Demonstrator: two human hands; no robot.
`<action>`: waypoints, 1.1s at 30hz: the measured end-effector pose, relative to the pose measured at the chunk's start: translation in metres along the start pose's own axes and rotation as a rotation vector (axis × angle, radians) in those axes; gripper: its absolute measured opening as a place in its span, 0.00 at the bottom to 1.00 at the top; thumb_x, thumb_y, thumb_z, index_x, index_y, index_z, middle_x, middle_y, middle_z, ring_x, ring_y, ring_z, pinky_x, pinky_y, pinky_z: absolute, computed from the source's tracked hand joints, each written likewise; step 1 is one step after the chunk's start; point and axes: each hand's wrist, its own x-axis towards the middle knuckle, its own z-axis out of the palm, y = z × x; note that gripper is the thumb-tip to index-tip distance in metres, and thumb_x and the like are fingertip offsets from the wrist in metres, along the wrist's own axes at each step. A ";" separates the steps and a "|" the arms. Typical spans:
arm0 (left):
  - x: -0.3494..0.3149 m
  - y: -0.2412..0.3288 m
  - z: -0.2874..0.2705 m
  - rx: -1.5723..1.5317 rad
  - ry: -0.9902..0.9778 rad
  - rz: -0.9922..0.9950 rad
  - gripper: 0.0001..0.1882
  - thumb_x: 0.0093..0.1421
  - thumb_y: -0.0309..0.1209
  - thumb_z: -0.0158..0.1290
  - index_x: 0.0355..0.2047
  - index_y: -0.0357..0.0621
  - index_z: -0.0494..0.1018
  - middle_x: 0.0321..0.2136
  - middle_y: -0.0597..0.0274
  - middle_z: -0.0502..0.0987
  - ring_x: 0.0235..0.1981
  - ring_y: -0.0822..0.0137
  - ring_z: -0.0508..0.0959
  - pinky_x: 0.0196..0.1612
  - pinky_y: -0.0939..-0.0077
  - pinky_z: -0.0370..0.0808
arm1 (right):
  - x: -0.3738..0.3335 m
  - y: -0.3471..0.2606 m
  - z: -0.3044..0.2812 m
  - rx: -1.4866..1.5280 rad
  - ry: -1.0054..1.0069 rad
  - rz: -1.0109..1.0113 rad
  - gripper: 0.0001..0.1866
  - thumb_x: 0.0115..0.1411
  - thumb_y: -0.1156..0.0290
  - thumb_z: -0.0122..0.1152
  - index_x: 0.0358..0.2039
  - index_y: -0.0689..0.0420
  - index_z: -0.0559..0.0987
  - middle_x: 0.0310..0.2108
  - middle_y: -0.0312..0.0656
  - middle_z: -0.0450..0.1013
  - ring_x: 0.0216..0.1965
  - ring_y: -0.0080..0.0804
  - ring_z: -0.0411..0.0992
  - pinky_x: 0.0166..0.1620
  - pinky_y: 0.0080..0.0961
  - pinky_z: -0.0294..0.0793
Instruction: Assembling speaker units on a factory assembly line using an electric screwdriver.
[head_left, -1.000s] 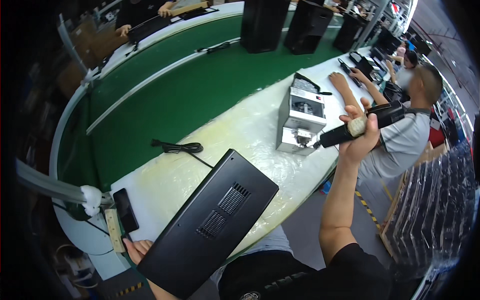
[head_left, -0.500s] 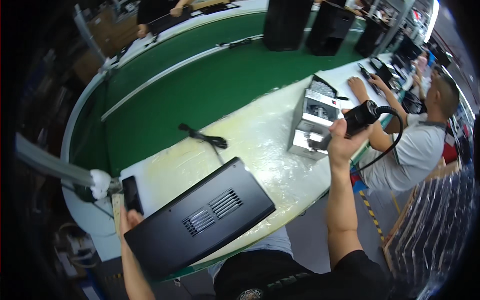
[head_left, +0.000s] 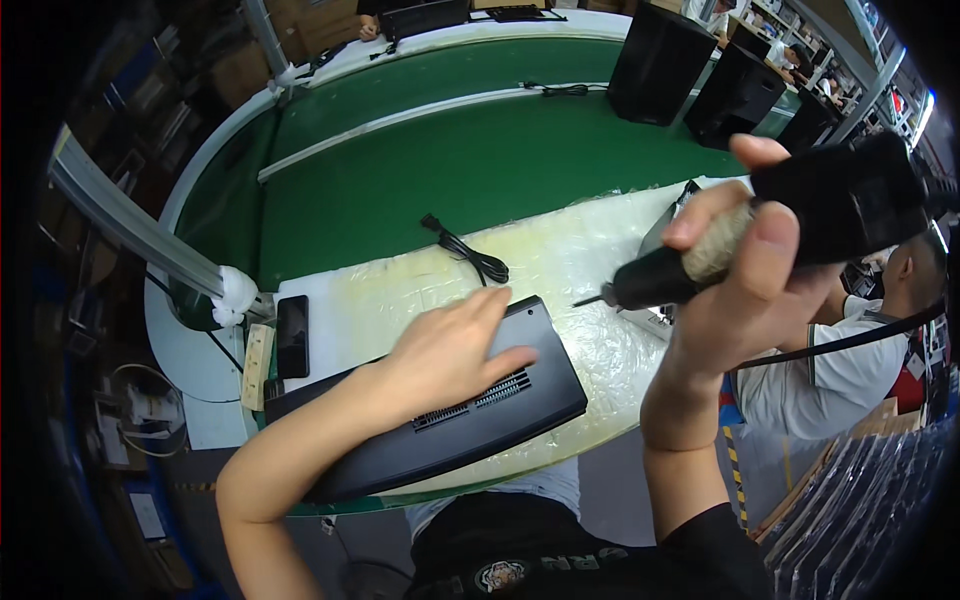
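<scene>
My right hand [head_left: 740,300] is wrapped around a black electric screwdriver [head_left: 840,200] with a tan band of tape on its body. Its thin bit points left, in the air just right of a black metal casing [head_left: 548,385]. That flat, box-shaped casing lies on the near side of the bench, with slotted vents and a small hole near its far right corner. Over the casing's middle is my left hand [head_left: 445,345], thumb and forefinger apart, reaching toward that corner. Part of the vents is hidden beneath it; I cannot tell whether it touches the surface.
A coiled black cable [head_left: 470,255] lies beyond the casing. At left are a phone [head_left: 293,335], a power strip [head_left: 257,365] and a metal post [head_left: 150,225]. Tall black cabinets [head_left: 660,65] stand on the green belt [head_left: 430,165]. A co-worker [head_left: 850,370] sits at right.
My left hand has moved from the casing's left end onto its top, toward the far right corner. The screwdriver has come nearer, turned with its bit leftward. The view has shifted.
</scene>
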 end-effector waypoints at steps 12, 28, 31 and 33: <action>0.008 -0.006 0.019 -0.025 0.036 0.021 0.26 0.59 0.51 0.55 0.35 0.34 0.70 0.27 0.50 0.77 0.28 0.51 0.80 0.30 0.62 0.78 | -0.031 0.032 0.026 0.004 -0.274 0.023 0.24 0.64 0.68 0.55 0.54 0.63 0.57 0.42 0.54 0.72 0.19 0.24 0.71 0.23 0.17 0.69; 0.009 -0.004 0.018 -0.008 0.021 0.000 0.24 0.59 0.47 0.56 0.38 0.33 0.71 0.29 0.49 0.78 0.30 0.51 0.81 0.31 0.60 0.78 | -0.050 0.044 0.039 0.105 -0.265 0.157 0.26 0.64 0.69 0.59 0.55 0.64 0.57 0.43 0.54 0.72 0.22 0.24 0.72 0.26 0.17 0.72; 0.008 -0.002 0.014 -0.029 -0.009 -0.044 0.23 0.59 0.43 0.56 0.43 0.34 0.72 0.34 0.46 0.79 0.33 0.49 0.81 0.36 0.58 0.78 | -0.041 0.042 0.038 0.105 -0.234 0.134 0.24 0.64 0.72 0.57 0.55 0.63 0.57 0.43 0.53 0.73 0.22 0.23 0.72 0.26 0.17 0.72; 0.001 -0.003 0.008 -0.006 0.009 -0.051 0.23 0.59 0.41 0.56 0.47 0.34 0.72 0.37 0.45 0.79 0.36 0.47 0.80 0.40 0.58 0.77 | -0.030 0.034 0.027 0.143 -0.163 0.084 0.23 0.65 0.72 0.55 0.55 0.63 0.58 0.42 0.54 0.74 0.21 0.23 0.71 0.24 0.18 0.71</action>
